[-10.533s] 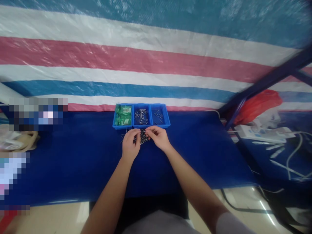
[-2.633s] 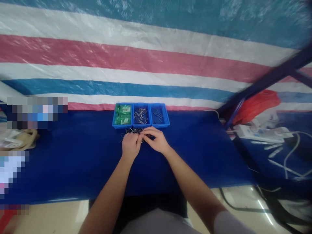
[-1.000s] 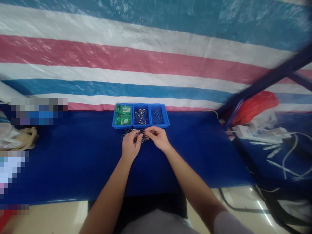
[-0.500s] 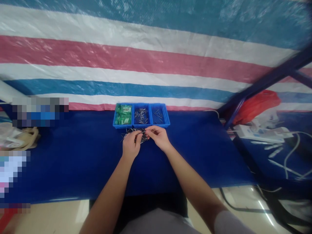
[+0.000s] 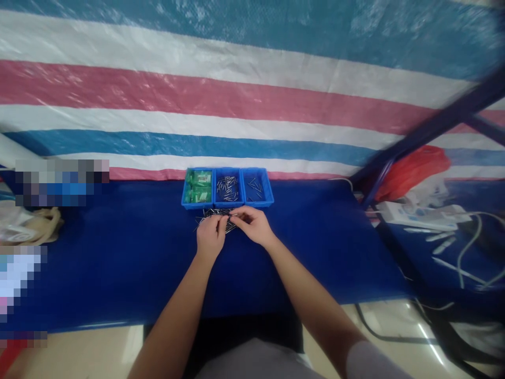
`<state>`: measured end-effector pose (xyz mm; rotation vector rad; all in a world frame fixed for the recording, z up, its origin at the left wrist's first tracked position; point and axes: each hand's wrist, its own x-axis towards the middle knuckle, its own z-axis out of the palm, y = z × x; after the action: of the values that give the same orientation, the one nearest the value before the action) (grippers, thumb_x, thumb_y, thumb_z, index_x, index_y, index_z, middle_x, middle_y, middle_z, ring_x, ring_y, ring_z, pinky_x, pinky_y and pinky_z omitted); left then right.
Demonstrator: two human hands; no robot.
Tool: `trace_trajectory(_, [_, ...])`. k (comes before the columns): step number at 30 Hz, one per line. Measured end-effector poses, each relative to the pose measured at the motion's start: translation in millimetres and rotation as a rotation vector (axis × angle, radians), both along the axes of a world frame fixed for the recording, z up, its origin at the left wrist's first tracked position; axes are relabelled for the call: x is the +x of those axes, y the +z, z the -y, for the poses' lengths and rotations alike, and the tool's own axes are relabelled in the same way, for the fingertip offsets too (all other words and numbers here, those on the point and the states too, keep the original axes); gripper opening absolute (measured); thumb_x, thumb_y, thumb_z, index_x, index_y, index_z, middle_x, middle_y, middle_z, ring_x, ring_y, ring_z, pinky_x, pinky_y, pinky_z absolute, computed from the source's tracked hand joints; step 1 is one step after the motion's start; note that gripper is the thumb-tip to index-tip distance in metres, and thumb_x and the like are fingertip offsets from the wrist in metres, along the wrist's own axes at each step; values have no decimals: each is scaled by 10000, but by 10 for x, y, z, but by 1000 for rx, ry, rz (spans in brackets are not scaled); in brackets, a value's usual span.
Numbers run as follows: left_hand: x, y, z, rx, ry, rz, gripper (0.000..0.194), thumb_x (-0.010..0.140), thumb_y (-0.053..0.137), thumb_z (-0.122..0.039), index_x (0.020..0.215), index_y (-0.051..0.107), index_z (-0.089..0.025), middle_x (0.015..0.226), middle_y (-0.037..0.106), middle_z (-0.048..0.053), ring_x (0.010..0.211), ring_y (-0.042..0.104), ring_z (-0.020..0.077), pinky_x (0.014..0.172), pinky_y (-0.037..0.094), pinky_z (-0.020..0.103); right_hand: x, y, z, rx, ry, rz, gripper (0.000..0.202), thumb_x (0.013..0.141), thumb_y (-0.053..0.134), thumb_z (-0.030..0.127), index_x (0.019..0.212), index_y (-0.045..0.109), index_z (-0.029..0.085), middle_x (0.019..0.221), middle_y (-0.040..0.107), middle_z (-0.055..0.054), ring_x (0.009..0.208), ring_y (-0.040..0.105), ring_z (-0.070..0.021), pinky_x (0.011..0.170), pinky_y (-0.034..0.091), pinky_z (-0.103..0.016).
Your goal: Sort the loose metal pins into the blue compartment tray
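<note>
Both hands meet over a loose pile of thin metal pin-like pieces point(image 5: 209, 212) on the blue table, just in front of three joined blue bins. My left hand point(image 5: 211, 233) is closed, thumb and fingers pinched together at the pile's near side. Against its fingertips, my right hand point(image 5: 252, 223) pinches from the right. A slim metal pin point(image 5: 233, 215) shows between the fingertips; its exact kind is too small to make out. Green packets point(image 5: 200, 185) fill the left bin. Many similar metal pieces point(image 5: 228, 188) lie in the middle bin, and several more point(image 5: 254, 185) in the right bin.
The blue table point(image 5: 118, 263) runs wide to both sides. A striped plastic sheet point(image 5: 236, 89) hangs behind it. At right stand a dark metal frame point(image 5: 379, 181), a red bag point(image 5: 418, 168) and a white power strip point(image 5: 414, 215) with cables. A tan bag point(image 5: 47, 223) sits at left.
My right hand's fingertips have come closer to the left ones, and the pin between them is less exposed. The camera view has shifted slightly.
</note>
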<state>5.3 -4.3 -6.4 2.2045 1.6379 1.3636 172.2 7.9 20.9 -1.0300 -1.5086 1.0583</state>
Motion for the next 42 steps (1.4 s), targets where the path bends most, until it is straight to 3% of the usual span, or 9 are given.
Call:
trace_trajectory(4, [-7, 35, 22, -9, -50, 40, 281, 961, 485, -340, 816, 672, -188, 695, 665, 26, 669, 624, 147, 685, 461, 276, 20, 35, 17, 120, 23, 126, 173, 877, 669, 376, 943, 751, 239, 960, 744, -52, 783, 678, -172, 731, 550, -316])
trace_trajectory(8, [21, 104, 51, -51, -164, 130, 239, 950, 516, -330, 1085, 677, -217, 847, 727, 21, 732, 660, 132, 766, 497, 270, 39, 9, 18, 17, -4, 53, 199, 904, 627, 410, 964, 682, 228, 889, 751, -34, 792, 706, -178, 767, 561, -323])
trace_trajectory(10, [44, 115, 48, -89, -152, 136, 247, 919, 578, -351, 1112, 670, -228, 755, 705, -5, 667, 643, 121, 732, 496, 257, 31, -11, 18, -62, 12, -42, 240, 911, 607, 452, 991, 618, 226, 825, 739, -20, 764, 707, -171, 750, 563, -315])
trace_trajectory(16, [58, 82, 13, -53, -110, 69, 199, 938, 550, -316, 1034, 696, -222, 793, 721, 19, 698, 661, 138, 716, 492, 266, -35, 16, 11, -216, 110, -233, 343, 830, 681, 538, 920, 564, 229, 724, 700, 10, 671, 683, -147, 709, 563, -299])
trace_trajectory(22, [42, 95, 28, -54, -96, 89, 205, 955, 517, -307, 1049, 667, -203, 840, 731, 29, 724, 678, 136, 722, 496, 256, 12, 34, -28, -187, 79, -213, 330, 816, 701, 528, 881, 667, 206, 818, 746, -36, 736, 697, -165, 704, 563, -306])
trace_trajectory(26, [32, 62, 22, -59, -78, 76, 214, 967, 483, -315, 999, 657, -194, 766, 712, 24, 723, 682, 145, 719, 491, 261, 33, 9, -31, -156, 52, -153, 323, 831, 692, 510, 850, 712, 188, 811, 745, -47, 745, 692, -163, 682, 556, -288])
trace_trajectory(36, [15, 71, 17, -73, -31, 66, 256, 974, 451, -325, 859, 635, -188, 665, 665, 11, 617, 627, 137, 643, 443, 257, 5, -53, -37, -178, -5, -175, 309, 814, 714, 495, 830, 714, 186, 749, 734, -40, 628, 648, -140, 580, 524, -267])
trace_trajectory(42, [18, 56, 16, -74, -25, 94, 223, 966, 478, -329, 911, 639, -186, 700, 681, 15, 634, 645, 137, 649, 456, 252, -1, -66, -39, -205, -16, -188, 314, 799, 727, 496, 842, 719, 185, 741, 735, -37, 635, 659, -143, 574, 529, -265])
